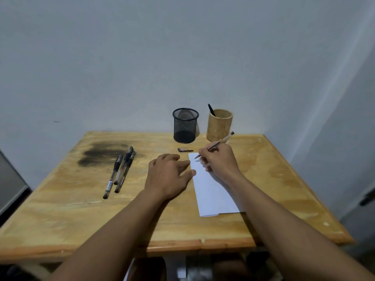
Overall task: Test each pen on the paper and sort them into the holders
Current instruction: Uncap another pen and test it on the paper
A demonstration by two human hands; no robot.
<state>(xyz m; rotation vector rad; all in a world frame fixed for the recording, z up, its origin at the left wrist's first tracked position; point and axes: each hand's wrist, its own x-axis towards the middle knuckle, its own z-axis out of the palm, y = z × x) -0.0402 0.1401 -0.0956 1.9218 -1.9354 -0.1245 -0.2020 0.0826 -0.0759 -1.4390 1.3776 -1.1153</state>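
A white sheet of paper (211, 191) lies on the wooden table (81, 209). My right hand (220, 161) grips an uncapped pen (222, 141), its tip touching the paper's far end. My left hand (168, 175) rests flat on the table, fingers straight, touching the paper's left edge. The pen's cap (185, 150) lies just beyond the paper. Three capped pens (119, 172) lie side by side at the left. A black mesh holder (185, 126) stands at the back beside a bamboo holder (219, 126), which has one dark pen (211, 109) in it.
A dark smudge (101, 153) stains the tabletop behind the three pens. Grey walls close in behind and to the right of the table. A grey object (10, 185) stands off the table's left edge.
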